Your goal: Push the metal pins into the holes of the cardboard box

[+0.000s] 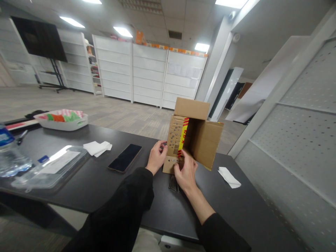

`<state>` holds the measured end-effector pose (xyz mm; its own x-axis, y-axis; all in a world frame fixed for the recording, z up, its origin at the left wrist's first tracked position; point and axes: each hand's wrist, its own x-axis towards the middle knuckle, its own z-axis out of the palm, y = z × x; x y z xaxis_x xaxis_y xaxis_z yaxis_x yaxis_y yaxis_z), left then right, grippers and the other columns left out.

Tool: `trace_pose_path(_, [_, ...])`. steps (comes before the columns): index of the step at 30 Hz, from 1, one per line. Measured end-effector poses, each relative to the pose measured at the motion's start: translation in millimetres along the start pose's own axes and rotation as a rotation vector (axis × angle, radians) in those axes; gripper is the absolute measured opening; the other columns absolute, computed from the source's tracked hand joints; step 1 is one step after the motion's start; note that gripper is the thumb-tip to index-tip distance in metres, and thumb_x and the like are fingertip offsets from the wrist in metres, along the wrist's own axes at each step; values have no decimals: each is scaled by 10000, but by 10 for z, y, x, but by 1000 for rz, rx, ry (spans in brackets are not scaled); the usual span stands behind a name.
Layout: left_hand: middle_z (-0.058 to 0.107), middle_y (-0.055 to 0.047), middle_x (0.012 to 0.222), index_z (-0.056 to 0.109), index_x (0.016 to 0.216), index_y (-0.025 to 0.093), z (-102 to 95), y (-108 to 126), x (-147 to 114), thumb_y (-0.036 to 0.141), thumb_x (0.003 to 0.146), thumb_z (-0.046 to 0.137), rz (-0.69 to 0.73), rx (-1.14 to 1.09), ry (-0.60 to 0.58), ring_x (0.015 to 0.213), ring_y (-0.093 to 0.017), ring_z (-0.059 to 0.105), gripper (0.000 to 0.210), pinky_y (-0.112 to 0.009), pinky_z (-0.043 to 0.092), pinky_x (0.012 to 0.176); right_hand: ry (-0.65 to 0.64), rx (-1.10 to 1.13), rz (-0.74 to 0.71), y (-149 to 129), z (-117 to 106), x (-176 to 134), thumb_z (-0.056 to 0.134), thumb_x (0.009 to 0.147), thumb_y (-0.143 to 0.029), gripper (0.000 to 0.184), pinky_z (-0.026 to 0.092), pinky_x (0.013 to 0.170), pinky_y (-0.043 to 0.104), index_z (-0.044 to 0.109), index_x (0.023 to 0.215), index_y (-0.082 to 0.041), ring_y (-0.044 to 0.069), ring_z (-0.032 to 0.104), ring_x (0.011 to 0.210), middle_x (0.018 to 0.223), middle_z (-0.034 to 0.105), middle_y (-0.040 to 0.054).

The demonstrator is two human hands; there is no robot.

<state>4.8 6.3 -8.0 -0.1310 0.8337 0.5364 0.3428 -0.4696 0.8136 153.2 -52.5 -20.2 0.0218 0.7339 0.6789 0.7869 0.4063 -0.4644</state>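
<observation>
A cardboard box [175, 134] stands on the dark table, its flaps spread and a dark hollow facing me. Yellow-and-red tape runs down its punctured panel, where dark and metallic dots show. My left hand [156, 156] is closed at the box's left edge, thumb and fingertips against the cardboard. Across the lower flap [168, 165], which has a row of small holes, reaches my right hand [187, 171]. Its fingers are bent, the index tip near the tape; anything small in them is hidden. A bunch of thin dark metal rods, perhaps nails [173, 183], lies below the flap.
Left of the box lie a phone [125, 158], folded tissues [97, 148] and a clear plastic case [56, 166]. A water bottle [13, 155] and a white basket [63, 124] are farther left. Another tissue [229, 177] lies right; a perforated panel [294, 136] borders that side.
</observation>
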Motion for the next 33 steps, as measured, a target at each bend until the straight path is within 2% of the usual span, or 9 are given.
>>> trace_pose_path(11, [557, -26, 921, 542, 1133, 193, 5, 23, -15, 325, 878, 517, 21, 9, 18, 634, -88, 534, 289, -231, 467, 638, 87, 86, -21, -26, -24, -8, 502, 759, -203, 513, 345, 942, 459, 458, 1270, -206, 267, 560, 1045, 1104, 615, 92])
trace_pose_path(18, [511, -38, 989, 423, 1255, 201, 18, 97, -72, 401, 847, 585, 126, 37, 9, 718, -103, 500, 482, -250, 470, 698, 126, 119, -86, -85, -53, -18, 507, 762, -173, 480, 363, 931, 447, 476, 1240, -207, 248, 582, 996, 1066, 626, 76])
trace_pose_path(22, [495, -46, 1038, 375, 1290, 220, 13, 156, -114, 425, 809, 627, 139, 78, 5, 784, -122, 511, 580, -259, 467, 718, 136, 129, -151, -125, -79, -42, 495, 790, -166, 459, 390, 926, 441, 482, 1247, -207, 246, 592, 1007, 1086, 635, 86])
trace_pose_path(29, [499, -44, 1045, 378, 1209, 230, -12, 210, -130, 446, 758, 663, 77, 96, 15, 798, -134, 527, 575, -260, 458, 686, 133, 149, -231, -161, -113, -60, 502, 792, -146, 477, 420, 925, 428, 491, 1264, -213, 247, 577, 1049, 1155, 634, 88])
trace_pose_path(33, [515, -52, 1054, 389, 1180, 223, -41, 215, -125, 438, 753, 656, 102, 119, 6, 820, -146, 542, 548, -266, 462, 691, 126, 150, -270, -168, -114, -59, 489, 808, -143, 460, 425, 909, 427, 489, 1263, -210, 245, 585, 1036, 1149, 639, 86])
